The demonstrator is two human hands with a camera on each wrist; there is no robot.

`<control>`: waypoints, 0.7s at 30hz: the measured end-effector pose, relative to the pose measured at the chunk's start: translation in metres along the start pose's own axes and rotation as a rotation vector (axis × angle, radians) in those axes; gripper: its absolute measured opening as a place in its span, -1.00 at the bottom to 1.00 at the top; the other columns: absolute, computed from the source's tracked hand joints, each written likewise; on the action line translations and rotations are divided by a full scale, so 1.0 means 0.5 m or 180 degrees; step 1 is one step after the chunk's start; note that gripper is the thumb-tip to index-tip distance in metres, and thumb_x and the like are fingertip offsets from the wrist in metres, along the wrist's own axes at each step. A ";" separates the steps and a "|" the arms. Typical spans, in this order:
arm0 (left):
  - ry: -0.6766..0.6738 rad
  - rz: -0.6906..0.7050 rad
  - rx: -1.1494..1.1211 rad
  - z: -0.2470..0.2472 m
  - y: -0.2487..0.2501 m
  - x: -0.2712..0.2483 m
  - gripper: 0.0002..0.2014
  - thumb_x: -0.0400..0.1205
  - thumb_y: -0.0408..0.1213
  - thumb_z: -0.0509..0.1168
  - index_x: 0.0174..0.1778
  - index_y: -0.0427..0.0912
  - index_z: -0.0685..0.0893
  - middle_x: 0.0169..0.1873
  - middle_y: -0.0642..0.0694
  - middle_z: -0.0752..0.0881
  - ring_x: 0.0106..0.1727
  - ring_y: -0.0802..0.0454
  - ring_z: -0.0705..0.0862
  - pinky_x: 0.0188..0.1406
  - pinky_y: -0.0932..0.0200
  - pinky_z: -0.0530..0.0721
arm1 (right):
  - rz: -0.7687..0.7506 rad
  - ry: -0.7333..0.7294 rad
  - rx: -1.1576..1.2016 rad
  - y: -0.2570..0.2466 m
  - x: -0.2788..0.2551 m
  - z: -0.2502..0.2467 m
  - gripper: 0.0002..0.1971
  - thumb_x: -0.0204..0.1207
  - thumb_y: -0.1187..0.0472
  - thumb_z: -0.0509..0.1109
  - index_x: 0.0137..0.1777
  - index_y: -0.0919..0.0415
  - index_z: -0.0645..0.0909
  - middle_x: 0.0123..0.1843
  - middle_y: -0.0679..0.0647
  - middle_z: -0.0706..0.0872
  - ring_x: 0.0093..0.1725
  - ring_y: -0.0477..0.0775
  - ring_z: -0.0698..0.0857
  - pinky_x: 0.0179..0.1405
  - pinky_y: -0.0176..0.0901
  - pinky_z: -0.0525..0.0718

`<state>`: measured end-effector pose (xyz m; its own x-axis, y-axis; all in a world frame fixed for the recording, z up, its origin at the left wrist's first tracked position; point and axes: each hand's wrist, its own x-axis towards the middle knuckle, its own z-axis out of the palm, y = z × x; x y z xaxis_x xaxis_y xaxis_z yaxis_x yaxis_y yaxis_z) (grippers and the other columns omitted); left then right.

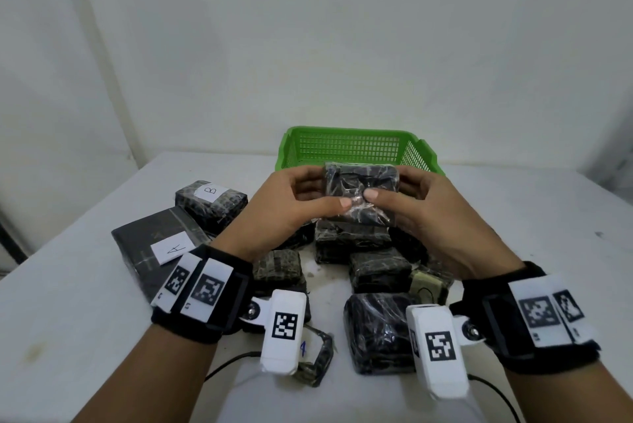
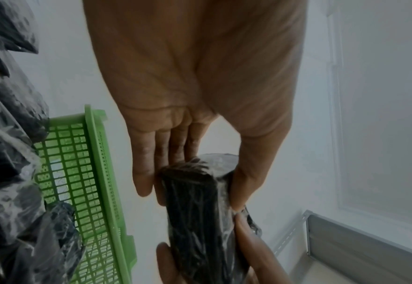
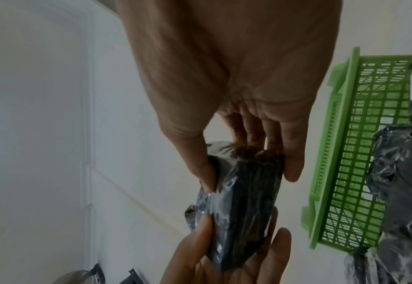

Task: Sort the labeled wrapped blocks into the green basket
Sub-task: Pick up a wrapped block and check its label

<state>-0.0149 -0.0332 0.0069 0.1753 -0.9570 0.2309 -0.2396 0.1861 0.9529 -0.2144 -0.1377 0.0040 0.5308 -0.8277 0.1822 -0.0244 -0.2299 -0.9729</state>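
Both hands hold one dark plastic-wrapped block [image 1: 360,190] up above the pile, just in front of the green basket [image 1: 356,148]. My left hand [image 1: 291,203] grips its left end, thumb on the near face. My right hand [image 1: 421,207] grips its right end the same way. No label shows on the face toward me. In the left wrist view the block [image 2: 195,207] sits between thumb and fingers; likewise the block [image 3: 243,201] in the right wrist view. The basket [image 2: 78,173] [image 3: 360,153] looks empty where visible.
Several wrapped blocks lie on the white table [image 1: 513,234] below my hands. One block labelled B [image 1: 210,200] and a flat block labelled A [image 1: 157,251] lie at the left. A large wrapped block [image 1: 376,330] lies near the front. Cables [image 1: 226,361] run along the front edge.
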 end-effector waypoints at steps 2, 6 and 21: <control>0.0004 0.0078 0.0078 0.002 0.000 -0.001 -0.53 0.51 -0.23 0.61 0.34 -0.13 0.71 0.18 -0.06 0.85 0.24 0.04 0.81 0.35 0.12 0.69 | -0.0107 0.0007 -0.0066 -0.002 -0.003 -0.001 -0.11 0.11 -0.21 0.80 0.48 0.05 0.68 0.39 0.00 0.82 0.43 0.06 0.76 0.53 0.22 0.65; 0.0209 0.0267 0.0127 -0.001 -0.004 0.001 -0.51 0.49 -0.44 0.61 0.32 -0.12 0.69 0.16 -0.04 0.84 0.25 0.10 0.79 0.24 0.28 0.73 | -0.0102 -0.0271 -0.0106 -0.010 -0.010 -0.006 -0.19 0.20 -0.03 0.84 0.47 0.08 0.68 0.35 -0.02 0.84 0.33 -0.03 0.82 0.42 0.05 0.73; 0.0370 0.0054 -0.0131 0.011 -0.012 -0.002 -0.67 0.65 -0.36 0.46 0.35 -0.16 0.73 0.10 -0.10 0.88 0.18 -0.05 0.84 0.29 0.07 0.74 | 0.0208 -0.0122 0.0291 -0.012 -0.015 0.010 -0.48 0.43 0.18 0.68 0.39 0.23 0.69 0.13 0.04 0.92 0.13 -0.04 0.90 0.00 -0.16 0.84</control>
<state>-0.0188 -0.0348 0.0001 0.2817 -0.9218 0.2661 -0.2045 0.2133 0.9553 -0.2138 -0.1275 0.0077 0.5626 -0.8188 0.1143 0.0166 -0.1270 -0.9918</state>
